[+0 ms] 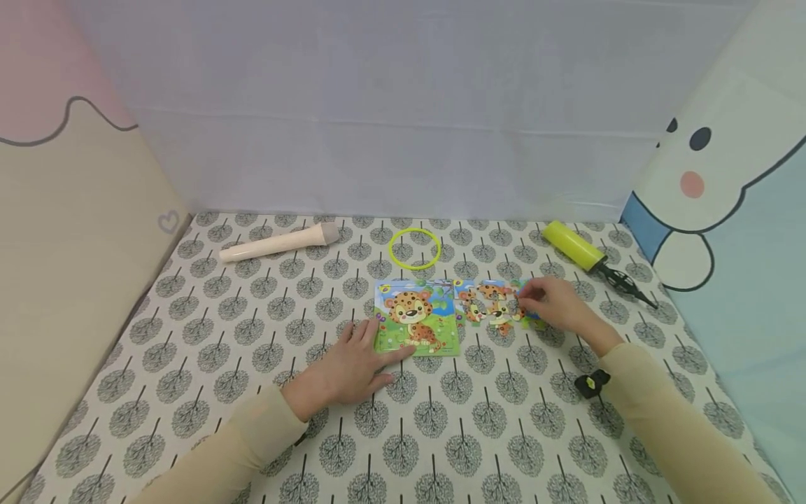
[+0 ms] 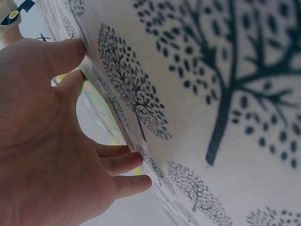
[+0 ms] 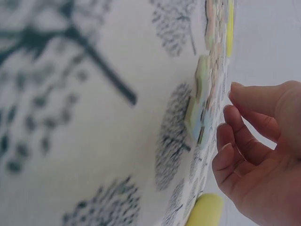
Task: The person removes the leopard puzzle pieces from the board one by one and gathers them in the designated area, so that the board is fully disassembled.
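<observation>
A square puzzle board (image 1: 443, 339) printed with a cartoon leopard lies flat at the middle of the table. My left hand (image 1: 355, 360) rests at its lower-left corner, index finger and thumb stretched along the near edge. In the left wrist view, the fingers of that hand (image 2: 70, 127) lie straight along the board's side (image 2: 106, 106). Right of the board lie several loose puzzle pieces (image 1: 500, 311), some touching. Above their right end is my right hand (image 1: 554, 304). Its fingers bend loosely, the thumb apart from the fingertips in the right wrist view, and no piece shows between them.
Behind the board lies a thin yellow-green ring (image 1: 414, 267). A white baton-like tube with a grey end (image 1: 277, 245) is at the back left. At the back right lies a yellow-green hand pump (image 1: 576, 246) with a black nozzle. Fabric walls border the tree-patterned tablecloth (image 1: 434, 434).
</observation>
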Motion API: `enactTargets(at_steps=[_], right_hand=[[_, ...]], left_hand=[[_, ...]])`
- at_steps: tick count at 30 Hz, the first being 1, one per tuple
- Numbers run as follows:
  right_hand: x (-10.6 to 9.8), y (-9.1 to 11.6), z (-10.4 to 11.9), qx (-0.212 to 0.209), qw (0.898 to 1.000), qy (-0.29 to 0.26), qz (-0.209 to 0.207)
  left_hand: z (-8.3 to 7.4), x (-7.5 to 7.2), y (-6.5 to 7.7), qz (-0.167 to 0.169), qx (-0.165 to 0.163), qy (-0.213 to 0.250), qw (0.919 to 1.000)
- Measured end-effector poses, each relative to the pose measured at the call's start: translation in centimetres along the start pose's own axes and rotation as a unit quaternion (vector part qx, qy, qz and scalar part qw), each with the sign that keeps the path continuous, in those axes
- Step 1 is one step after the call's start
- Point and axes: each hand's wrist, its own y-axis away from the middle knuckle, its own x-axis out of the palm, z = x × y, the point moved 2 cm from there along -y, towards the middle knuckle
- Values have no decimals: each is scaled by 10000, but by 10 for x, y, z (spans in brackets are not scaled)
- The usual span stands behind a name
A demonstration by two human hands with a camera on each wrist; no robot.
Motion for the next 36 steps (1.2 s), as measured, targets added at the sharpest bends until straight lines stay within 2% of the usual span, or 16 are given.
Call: enactTargets(at_steps=[4, 8, 14, 17, 26, 31, 36], right_hand=[[4, -8, 13, -313, 9994, -117, 1], [18, -21, 31, -507, 9983, -270, 120], [42, -36, 66, -835, 9938, -630, 374], [52, -42, 82, -955, 9925, -622, 446], [80, -60, 117, -1072, 9854, -740, 1095], [93, -65, 129, -1112, 9827, -728, 1289], [103, -67, 139, -1210, 9816, -711, 1299]], left_hand=[[1, 2, 0, 139, -97, 231, 9996], [2, 4, -2, 241, -114, 391, 9989], [1, 4, -6, 361, -55, 383, 9986], [0, 3, -9, 448, -61, 355, 9983], [-1, 5, -10, 592, -175, 278, 9977], [0, 6, -7, 628, -295, 375, 9969], [1, 7, -5, 636, -332, 353, 9968]])
